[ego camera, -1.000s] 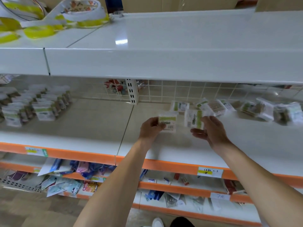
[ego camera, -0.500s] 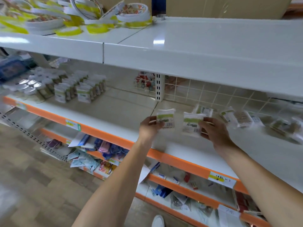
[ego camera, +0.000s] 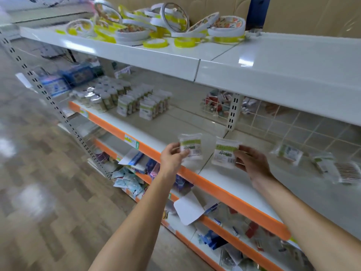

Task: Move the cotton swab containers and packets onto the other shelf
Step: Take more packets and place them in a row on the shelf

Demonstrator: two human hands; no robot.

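Note:
My left hand [ego camera: 172,156] pinches a white cotton swab packet [ego camera: 191,146] with a green label, held upright over the middle shelf's orange front edge [ego camera: 224,191]. My right hand [ego camera: 252,163] holds a second, similar packet [ego camera: 225,153] just to the right of it. Loose swab packets [ego camera: 289,153] lie blurred on the shelf to the right. On the left shelf section stand rows of packets [ego camera: 148,109] and round lidded swab containers [ego camera: 101,98].
Tape rolls [ego camera: 156,26] are piled on the white top shelf [ego camera: 273,75]. A perforated upright post [ego camera: 232,112] marks the joint between the shelf sections. Lower shelves hold mixed small goods [ego camera: 129,180]. Wood-pattern floor [ego camera: 39,192] lies to the left.
The view has swung left, bringing the left shelf section and floor into sight. Both hands carry their packets leftward, now over the shelf's front edge near the joint.

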